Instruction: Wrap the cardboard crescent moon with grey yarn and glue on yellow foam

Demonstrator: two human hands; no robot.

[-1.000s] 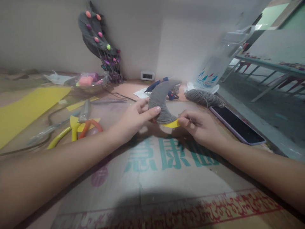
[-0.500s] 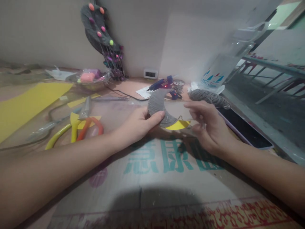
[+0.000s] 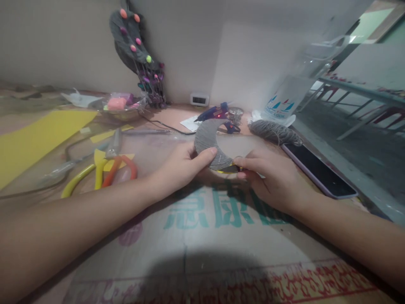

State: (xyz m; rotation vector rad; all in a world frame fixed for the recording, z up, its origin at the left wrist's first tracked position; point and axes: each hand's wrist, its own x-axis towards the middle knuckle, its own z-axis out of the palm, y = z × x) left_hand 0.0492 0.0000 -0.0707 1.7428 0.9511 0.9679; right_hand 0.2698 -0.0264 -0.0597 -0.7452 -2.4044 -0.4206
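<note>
A crescent moon shape (image 3: 204, 139) wrapped in grey yarn is held up over the work surface. My left hand (image 3: 182, 166) grips its outer curve, thumb on the front face and fingers behind. At the crescent's lower right tip, my right hand (image 3: 275, 179) is closed in a pinch, thumb and forefinger at the edge. A sliver of bare yellow (image 3: 226, 171) shows along the underside near those fingertips. Whether a yarn strand lies between them is hard to make out. Behind my right hand lies a skein of grey yarn (image 3: 274, 131).
A phone (image 3: 321, 171) lies at the right edge. A blue glue gun (image 3: 213, 113) with a lit red light stands behind the crescent. Yellow and orange tool handles (image 3: 100, 169) lie left, near yellow sheet material (image 3: 41, 139). A decorated grey crescent (image 3: 129, 42) hangs at the wall.
My right hand has moved left from beside the crescent and closed at its lower tip. Less yellow shows there now. My left hand keeps its hold.
</note>
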